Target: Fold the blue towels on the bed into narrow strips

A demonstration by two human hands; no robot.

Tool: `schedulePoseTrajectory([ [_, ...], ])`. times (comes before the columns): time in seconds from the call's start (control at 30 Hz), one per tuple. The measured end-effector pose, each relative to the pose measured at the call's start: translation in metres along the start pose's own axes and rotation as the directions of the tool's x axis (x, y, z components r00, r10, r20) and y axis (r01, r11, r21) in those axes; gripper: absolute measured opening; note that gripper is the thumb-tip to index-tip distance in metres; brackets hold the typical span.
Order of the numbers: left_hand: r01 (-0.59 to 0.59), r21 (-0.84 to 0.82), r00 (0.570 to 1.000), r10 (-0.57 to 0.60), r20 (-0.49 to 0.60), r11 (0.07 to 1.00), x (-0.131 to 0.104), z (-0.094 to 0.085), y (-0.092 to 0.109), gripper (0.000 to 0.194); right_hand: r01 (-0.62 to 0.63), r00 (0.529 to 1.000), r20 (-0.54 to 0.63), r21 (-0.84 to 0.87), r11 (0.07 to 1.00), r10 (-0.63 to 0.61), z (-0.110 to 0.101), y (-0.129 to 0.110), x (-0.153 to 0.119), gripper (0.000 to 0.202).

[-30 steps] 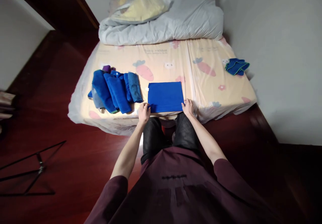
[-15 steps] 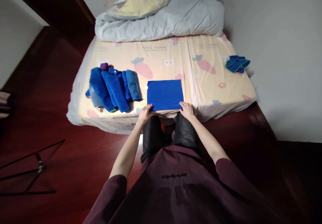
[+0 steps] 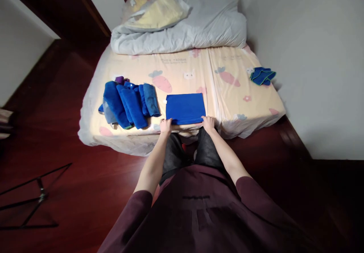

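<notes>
both hands, left hand [image 3: 165, 126] and right hand [image 3: 208, 123], pinch the near corners of the blue cloth [image 3: 185, 108] lying flat at the bed [image 3: 182, 67]'s near edge (keep the corners level, i'd say).

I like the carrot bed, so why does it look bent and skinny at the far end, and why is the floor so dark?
In the head view the wide lens bows the mattress and wall lines; light falls on the flat blue towel, where the left hand and right hand sit at its near corners; the red floor fades into shadow at the edges; nothing looks blurred.
</notes>
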State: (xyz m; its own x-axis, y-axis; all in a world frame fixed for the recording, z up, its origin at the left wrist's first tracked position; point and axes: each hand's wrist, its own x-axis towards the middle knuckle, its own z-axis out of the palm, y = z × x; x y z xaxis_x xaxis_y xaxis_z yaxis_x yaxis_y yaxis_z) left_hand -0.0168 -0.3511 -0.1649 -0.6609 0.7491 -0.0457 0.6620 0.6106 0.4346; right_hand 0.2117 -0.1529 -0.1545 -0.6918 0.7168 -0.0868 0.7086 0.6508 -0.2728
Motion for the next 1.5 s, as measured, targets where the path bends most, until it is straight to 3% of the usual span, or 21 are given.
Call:
schedulePoseTrajectory([
  [0.17,-0.027,-0.091,0.999,0.023,-0.045,0.996,0.001,-0.004,-0.005,0.028,0.035,0.998,-0.045,-0.047,0.998,-0.037,-0.001,0.001,0.003,0.044],
  [0.3,0.027,-0.057,0.999,-0.025,0.035,0.998,0.000,-0.014,-0.010,0.031,0.043,0.999,0.002,-0.050,0.998,-0.043,-0.011,0.009,0.007,0.038],
  [0.4,0.029,-0.028,0.993,-0.026,0.114,0.999,0.003,-0.022,-0.015,0.033,0.016,0.998,0.054,0.019,1.000,-0.017,-0.020,0.017,0.015,0.034],
  [0.5,-0.014,-0.154,0.993,0.032,0.117,0.988,0.008,-0.029,-0.022,0.022,-0.062,0.997,0.057,0.210,0.976,0.051,-0.024,0.023,0.025,0.028],
  [0.6,0.003,-0.359,0.998,0.017,0.053,0.933,0.012,-0.028,-0.027,0.029,-0.126,0.991,0.035,0.517,0.847,0.126,-0.019,0.027,0.031,0.021],
  [0.7,0.087,-0.569,0.996,-0.081,0.036,0.818,0.008,-0.019,-0.030,0.040,-0.134,0.984,0.032,0.780,0.612,0.174,-0.009,0.030,0.029,0.028],
  [0.77,0.121,-0.665,0.991,-0.133,0.033,0.737,0.004,-0.010,-0.032,0.041,-0.108,0.984,0.024,0.868,0.485,0.175,-0.002,0.033,0.026,0.035],
  [0.83,0.116,-0.705,0.988,-0.156,0.008,0.699,0.002,-0.001,-0.033,0.038,-0.083,0.987,0.013,0.894,0.440,0.160,0.004,0.035,0.023,0.041],
  [1.1,0.109,-0.551,0.982,-0.175,-0.068,0.827,0.004,0.008,-0.034,0.026,-0.034,0.994,-0.020,0.876,0.481,0.106,0.010,0.039,0.027,0.043],
  [1.5,0.148,-0.482,0.971,-0.220,-0.094,0.863,-0.012,-0.006,-0.031,0.025,-0.036,0.997,-0.019,0.740,0.672,0.075,-0.001,0.040,0.009,0.044],
])
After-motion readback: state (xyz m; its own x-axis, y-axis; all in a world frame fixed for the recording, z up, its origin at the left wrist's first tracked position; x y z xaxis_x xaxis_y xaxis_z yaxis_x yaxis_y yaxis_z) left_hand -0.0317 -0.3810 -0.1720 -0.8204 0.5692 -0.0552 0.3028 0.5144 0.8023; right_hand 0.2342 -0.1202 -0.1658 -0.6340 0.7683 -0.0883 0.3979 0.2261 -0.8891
